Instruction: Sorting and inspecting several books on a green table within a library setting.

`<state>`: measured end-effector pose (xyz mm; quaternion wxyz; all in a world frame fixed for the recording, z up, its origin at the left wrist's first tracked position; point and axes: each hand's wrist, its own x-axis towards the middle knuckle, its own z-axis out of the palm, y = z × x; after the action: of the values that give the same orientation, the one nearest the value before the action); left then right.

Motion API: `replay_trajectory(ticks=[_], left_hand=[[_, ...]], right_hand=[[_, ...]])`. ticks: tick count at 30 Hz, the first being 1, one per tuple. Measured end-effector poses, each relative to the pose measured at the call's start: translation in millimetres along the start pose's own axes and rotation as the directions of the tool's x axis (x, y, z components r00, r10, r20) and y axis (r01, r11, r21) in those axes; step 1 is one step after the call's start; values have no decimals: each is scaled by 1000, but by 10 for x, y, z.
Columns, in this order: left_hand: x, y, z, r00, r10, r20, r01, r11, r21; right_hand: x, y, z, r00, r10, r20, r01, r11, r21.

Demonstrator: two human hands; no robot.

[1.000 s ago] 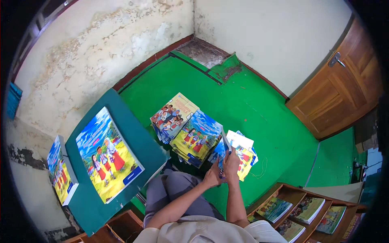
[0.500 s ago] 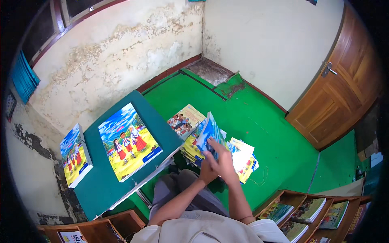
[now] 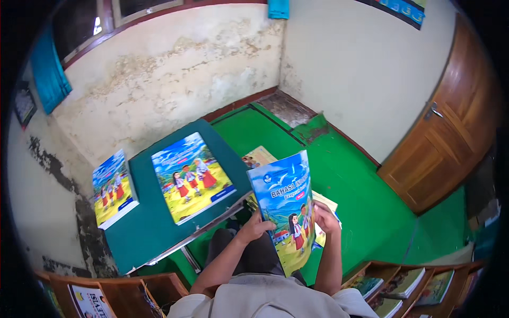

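Upright before me, a little tilted, is a blue-and-yellow textbook (image 3: 289,204) with children in red and white on its cover. My left hand (image 3: 255,229) grips its left edge, thumb on the front. At its right edge my right hand (image 3: 326,217) is closed on it. On the green table to the left lies a book of the same cover (image 3: 193,177), with another matching stack (image 3: 114,185) near the table's far left edge. Behind the held book, mostly hidden, are books on the floor, among them a cream-coloured one (image 3: 260,157).
A green-topped table (image 3: 143,233) stands at my left. Wooden shelves with books (image 3: 397,289) are at the lower right, and another wooden rack (image 3: 127,297) is at the lower left. Green carpet (image 3: 366,212) covers the floor up to a wooden door (image 3: 432,116).
A book has come up from the floor pile in my hands and turned its front cover toward me. My hands moved apart to its two sides. The view tilted up slightly.
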<state>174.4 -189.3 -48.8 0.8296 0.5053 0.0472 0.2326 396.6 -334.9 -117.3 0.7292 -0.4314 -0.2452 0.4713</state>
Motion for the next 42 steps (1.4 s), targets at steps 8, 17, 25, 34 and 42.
replay_trajectory(ticks=[8,17,25,34,42], left_hand=[[-284,1130,-102,837,-51,-544,157,976,149],[-445,1602,-930,620,498,-606,-291,863,412],[-555,1318,-1712,732,332,-595,420,468,778],[-640,899,-1407,611,655,-444,523,87,848],[-668,797,-1079,543,716,-438,658,-40,752]], right_hand=[[550,-383,1081,983,-144,117,162,973,-165],[1559,-184,2265,992,-128,1,121,933,-338],[2121,558,2600,938,-227,263,287,76,-955],[1652,527,2501,882,-281,379,447,237,-863],[1443,526,2438,894,-320,313,431,426,-795]])
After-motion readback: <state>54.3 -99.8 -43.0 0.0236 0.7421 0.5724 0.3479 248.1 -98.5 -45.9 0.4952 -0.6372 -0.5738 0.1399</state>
